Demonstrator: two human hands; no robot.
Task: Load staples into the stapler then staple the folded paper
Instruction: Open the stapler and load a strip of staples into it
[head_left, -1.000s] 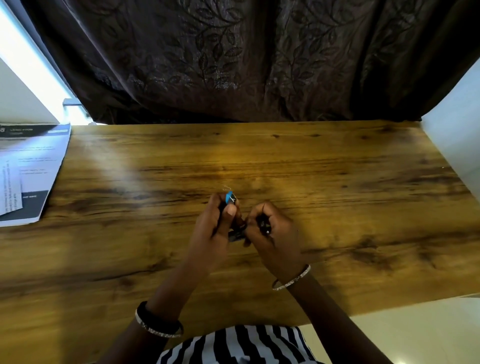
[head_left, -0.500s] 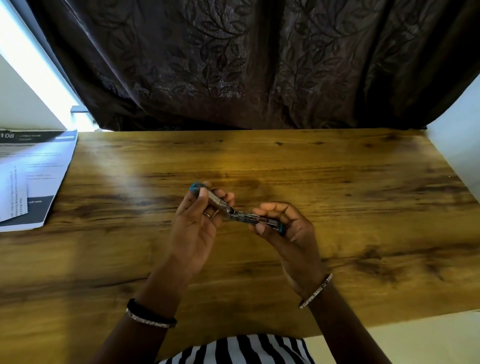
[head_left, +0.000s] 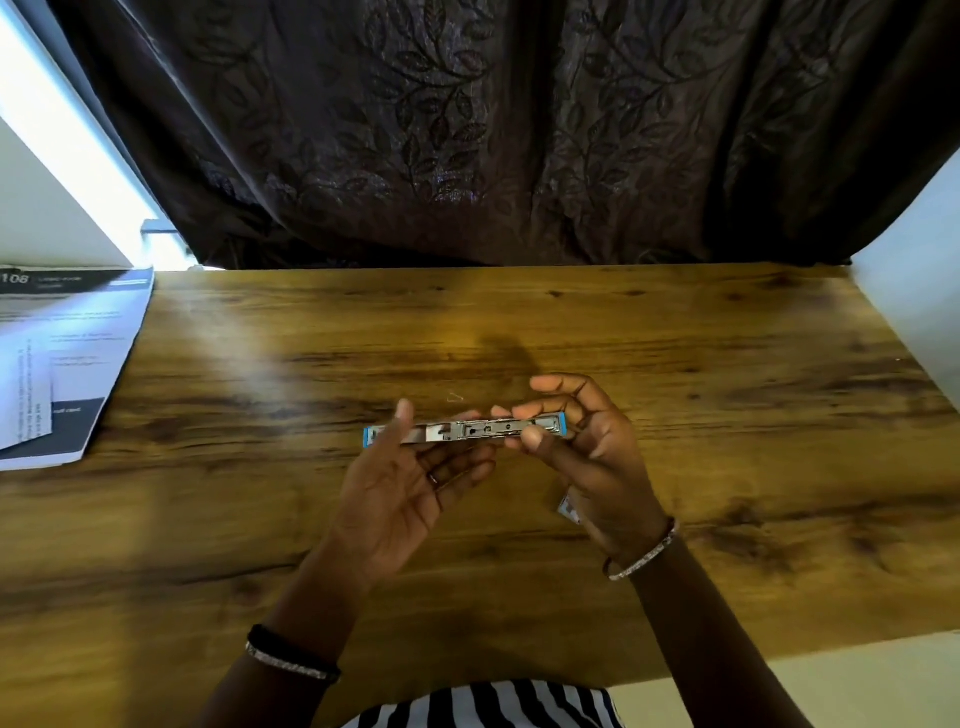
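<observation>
A small blue stapler (head_left: 467, 431) is swung fully open into one flat line above the wooden table (head_left: 727, 389), its metal inside facing up. My left hand (head_left: 410, 478) holds its left half, thumb on top and fingers beneath. My right hand (head_left: 582, 441) pinches its right half between thumb and fingers. A small blue-and-white box (head_left: 569, 508) lies on the table under my right wrist, mostly hidden. Folded printed paper (head_left: 26, 389) lies at the far left on a booklet (head_left: 78, 353). One bent loose staple (head_left: 454, 397) lies just beyond the stapler.
A dark leaf-patterned curtain (head_left: 467, 130) hangs behind the table's far edge. A white wall (head_left: 914, 291) borders the table on the right. My striped clothing (head_left: 483, 706) shows at the near edge.
The stapler went from closed in both hands to swung wide open and flat. My hands moved apart sideways, each now on one end.
</observation>
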